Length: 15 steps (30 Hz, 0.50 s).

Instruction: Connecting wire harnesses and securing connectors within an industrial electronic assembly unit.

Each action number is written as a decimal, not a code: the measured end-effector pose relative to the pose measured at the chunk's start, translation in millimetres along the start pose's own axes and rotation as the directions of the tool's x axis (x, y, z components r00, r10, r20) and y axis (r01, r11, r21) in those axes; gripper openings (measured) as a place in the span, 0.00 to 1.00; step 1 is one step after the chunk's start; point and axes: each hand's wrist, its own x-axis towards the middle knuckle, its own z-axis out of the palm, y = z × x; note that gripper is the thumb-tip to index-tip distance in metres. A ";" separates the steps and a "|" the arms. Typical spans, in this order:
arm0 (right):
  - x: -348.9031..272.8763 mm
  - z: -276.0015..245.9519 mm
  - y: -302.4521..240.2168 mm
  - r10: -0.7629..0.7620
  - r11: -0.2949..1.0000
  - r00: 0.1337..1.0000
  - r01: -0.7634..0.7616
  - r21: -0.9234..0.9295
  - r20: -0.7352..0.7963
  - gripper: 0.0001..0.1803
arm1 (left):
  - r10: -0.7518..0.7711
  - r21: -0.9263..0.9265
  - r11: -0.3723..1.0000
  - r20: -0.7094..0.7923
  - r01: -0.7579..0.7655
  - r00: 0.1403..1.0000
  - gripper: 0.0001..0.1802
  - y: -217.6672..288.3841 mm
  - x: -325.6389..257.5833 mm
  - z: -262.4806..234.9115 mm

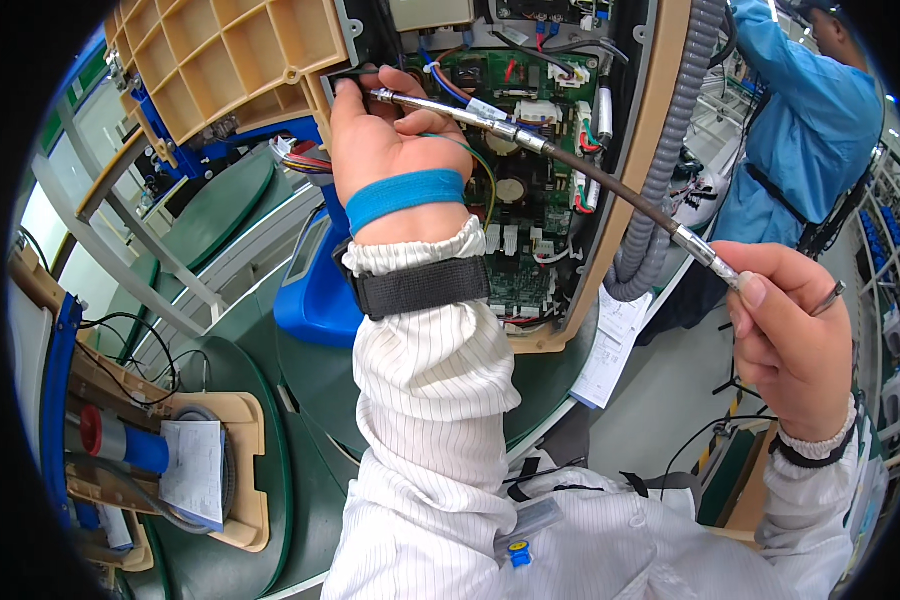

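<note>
A flexible-shaft driver, with a dark bendy middle and silver metal ends, runs slantwise across the opened device housing. My right hand pinches its lower right end between thumb and fingers, outside the housing. My left hand, palm up, has its fingers curled about the silver tip end at the housing's left edge. What the tip touches is hidden among those fingers. Beneath the shaft lies a green circuit board with several wires and white connectors. A blue band and a black strap circle my left wrist.
A ribbed tan cover hangs at the housing's upper left. Thick grey corrugated hose runs down its right side. A blue device stands beneath on the green table. At right, a person in blue stands nearby. Another tan housing lies lower left.
</note>
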 end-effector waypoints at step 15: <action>-1.3 5.3 3.3 0.007 1.000 1.000 -0.007 0.002 -0.017 0.15 | -0.077 -0.012 0.997 -0.073 0.076 0.994 0.07 7.0 1.3 7.1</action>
